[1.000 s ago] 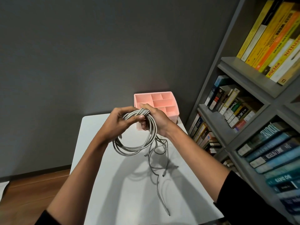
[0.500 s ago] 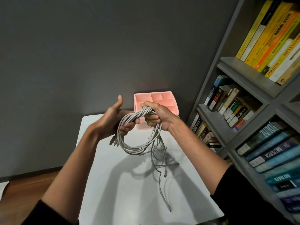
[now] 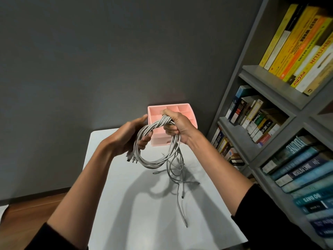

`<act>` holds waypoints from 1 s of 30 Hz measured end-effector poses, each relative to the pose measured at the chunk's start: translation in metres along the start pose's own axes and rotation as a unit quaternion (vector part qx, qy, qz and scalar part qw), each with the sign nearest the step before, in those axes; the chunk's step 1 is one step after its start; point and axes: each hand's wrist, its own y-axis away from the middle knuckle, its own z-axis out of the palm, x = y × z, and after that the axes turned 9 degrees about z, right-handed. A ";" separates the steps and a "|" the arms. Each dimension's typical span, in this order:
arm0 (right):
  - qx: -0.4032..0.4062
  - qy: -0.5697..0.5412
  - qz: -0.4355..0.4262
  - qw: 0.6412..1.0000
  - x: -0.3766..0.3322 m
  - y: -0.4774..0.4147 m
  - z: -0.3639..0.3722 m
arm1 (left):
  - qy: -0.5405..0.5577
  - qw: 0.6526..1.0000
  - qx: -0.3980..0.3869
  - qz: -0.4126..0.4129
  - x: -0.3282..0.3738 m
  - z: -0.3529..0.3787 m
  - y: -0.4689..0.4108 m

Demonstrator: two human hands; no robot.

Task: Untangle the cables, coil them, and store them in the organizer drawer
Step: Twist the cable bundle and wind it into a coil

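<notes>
now: right hand (image 3: 177, 127) clenched round the twisted top of the grey cables (image 3: 155, 160), held over the bench (image 3: 126, 213) in front of the pink organizer (image 3: 191, 112); left hand (image 3: 132, 137) has its fingers (image 3: 144, 140) curled round the coil's side. judgement: pin the twist, wind the dangling ends evenly into the loop.

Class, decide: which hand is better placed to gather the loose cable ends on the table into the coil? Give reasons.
Left, probably. The right hand clamps the coil at its twisted top, carrying it; the left hand merely hooks fingers through the loop, free to release for the loose ends.
</notes>
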 end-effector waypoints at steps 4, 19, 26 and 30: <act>0.038 -0.012 -0.016 0.999 0.005 0.000 0.004 | -0.069 0.994 0.084 0.012 -0.002 0.006 -0.002; 0.277 0.446 -0.292 0.800 0.020 -0.004 0.010 | -0.365 0.869 0.334 0.016 -0.031 -0.005 -0.027; 0.230 0.481 -0.414 0.738 0.014 0.004 0.021 | -0.430 0.864 0.259 0.047 -0.041 -0.001 -0.029; 0.166 0.322 -0.281 0.889 -0.005 -0.004 0.009 | -0.412 0.888 0.166 0.118 -0.020 0.007 -0.015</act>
